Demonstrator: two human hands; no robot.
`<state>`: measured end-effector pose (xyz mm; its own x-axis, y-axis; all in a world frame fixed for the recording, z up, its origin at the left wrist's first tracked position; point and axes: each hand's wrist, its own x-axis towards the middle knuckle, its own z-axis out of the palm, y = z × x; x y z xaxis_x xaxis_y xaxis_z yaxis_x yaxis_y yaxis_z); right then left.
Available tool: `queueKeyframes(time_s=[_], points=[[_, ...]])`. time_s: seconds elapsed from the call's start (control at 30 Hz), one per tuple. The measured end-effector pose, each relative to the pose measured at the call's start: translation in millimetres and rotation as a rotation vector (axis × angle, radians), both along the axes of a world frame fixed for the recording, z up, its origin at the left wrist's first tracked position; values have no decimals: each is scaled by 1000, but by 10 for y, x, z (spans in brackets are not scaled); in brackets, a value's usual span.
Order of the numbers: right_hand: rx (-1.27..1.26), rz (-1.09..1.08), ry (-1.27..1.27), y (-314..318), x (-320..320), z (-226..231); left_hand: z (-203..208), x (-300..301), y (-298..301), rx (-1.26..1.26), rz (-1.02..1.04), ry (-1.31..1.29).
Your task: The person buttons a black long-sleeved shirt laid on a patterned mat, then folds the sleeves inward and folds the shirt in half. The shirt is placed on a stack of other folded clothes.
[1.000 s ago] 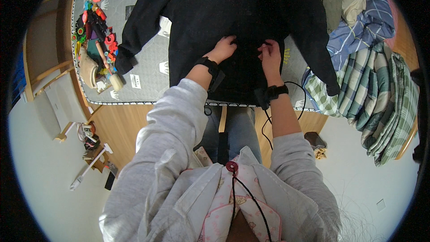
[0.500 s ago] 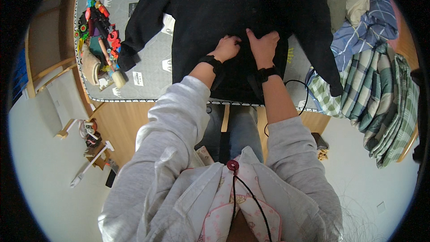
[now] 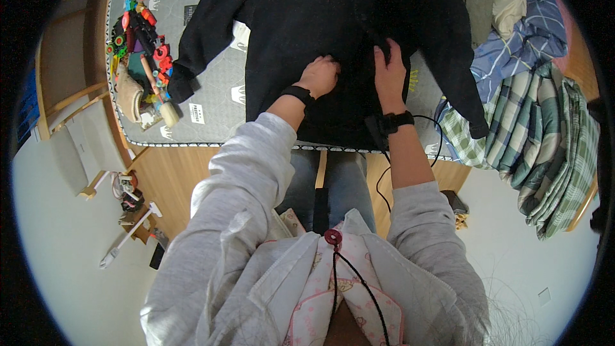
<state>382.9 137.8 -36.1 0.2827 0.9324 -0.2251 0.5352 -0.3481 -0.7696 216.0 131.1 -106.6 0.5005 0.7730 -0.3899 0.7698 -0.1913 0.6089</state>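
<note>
Head | fingers (image 3: 393, 51) on black shirt (image 3: 301, 19) | toys (image 3: 162, 63) left | cable (image 3: 441, 133), plaid cloth (image 3: 512, 115) right

Single head-worn fisheye view, steeply downward

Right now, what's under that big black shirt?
The black, long-sleeved cloth shirt lies on a grey, crown-patterned mattress, which shows beside it. A white patch peeks out near one sleeve. Anything else underneath can't be seen, because the shirt covers it.
</note>
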Motion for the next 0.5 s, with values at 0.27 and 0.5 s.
queueKeyframes(time_s=[0.27,0.5], points=[[-190,53,363,-22,154,-231,221,70,19,57,219,-200],[-244,-175,668,-57,105,-254,227,204,212,-58,604,-446]])
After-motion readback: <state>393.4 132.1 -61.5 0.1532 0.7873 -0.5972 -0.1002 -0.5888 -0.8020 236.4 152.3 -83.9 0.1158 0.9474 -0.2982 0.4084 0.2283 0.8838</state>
